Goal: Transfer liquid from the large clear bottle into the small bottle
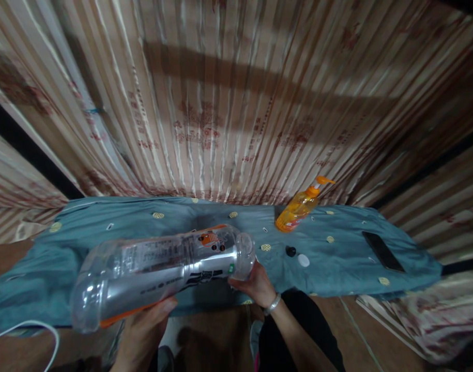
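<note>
A large clear plastic bottle [158,274] with a silver and orange printed label lies sideways in the air over the teal cloth. My left hand [147,323] supports it from below near its wide base, thumb along the label. At the narrower right end, my right hand [257,284] is closed on the bottle; some of its fingers are hidden behind the plastic. A bracelet circles the right wrist. Beyond the bottle, an orange pump bottle [298,209] stands on the cloth. A small black piece [290,251] and a white round disc [303,260] lie to the right.
The teal patterned cloth [337,268] covers a long low surface. A dark phone [382,250] rests toward its right end. Striped curtains [205,113] hang behind and at the sides, with dark poles. A white cable [38,323] loops at the lower left.
</note>
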A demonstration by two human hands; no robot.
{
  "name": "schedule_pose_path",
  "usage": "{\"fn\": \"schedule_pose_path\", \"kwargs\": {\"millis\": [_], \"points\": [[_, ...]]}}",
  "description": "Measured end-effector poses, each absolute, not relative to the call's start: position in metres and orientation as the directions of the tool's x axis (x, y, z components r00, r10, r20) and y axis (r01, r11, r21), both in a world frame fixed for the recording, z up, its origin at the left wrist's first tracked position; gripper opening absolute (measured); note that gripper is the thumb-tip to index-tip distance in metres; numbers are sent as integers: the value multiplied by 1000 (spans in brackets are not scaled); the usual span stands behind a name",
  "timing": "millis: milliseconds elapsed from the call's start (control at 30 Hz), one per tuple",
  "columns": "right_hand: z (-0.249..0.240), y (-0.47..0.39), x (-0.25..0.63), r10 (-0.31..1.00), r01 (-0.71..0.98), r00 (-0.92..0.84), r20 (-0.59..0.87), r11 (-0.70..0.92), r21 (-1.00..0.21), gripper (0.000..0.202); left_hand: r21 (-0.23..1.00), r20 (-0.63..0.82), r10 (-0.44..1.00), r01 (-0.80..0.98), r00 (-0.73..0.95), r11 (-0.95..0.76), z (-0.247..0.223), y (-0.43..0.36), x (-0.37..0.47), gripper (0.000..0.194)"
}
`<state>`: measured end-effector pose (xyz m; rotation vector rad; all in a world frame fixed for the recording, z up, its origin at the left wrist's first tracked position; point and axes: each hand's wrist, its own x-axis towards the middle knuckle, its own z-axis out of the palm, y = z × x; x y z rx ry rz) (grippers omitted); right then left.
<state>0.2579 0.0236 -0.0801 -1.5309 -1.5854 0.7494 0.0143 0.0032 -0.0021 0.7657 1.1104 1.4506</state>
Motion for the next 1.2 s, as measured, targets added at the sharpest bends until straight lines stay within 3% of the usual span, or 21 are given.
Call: {"fn": "schedule_pose_path", "kwargs": {"millis": [133,400,667,933,1200], "points": [[-75,23,257,992,532,52,113,68,-844,42,921,-154,966,-385,-209,64,2,3,16,50],[-81,23,255,988,502,44,150,108,-858,75,892,-127,961,-452,-245,2,14,6,23,59],[-87,21,260,993,449,4,115,100,-888,44,895,-185,949,-444,-256,55,15,5,30,50],[-81,17,263,995,471,-39,91,99,-876,32,892,-156,952,-451,-265,20,11,7,27,55],[-82,18,260,994,434,-3,106,97,-896,47,882,-170,942,-470,-290,14,5,-1,23,38]]}}
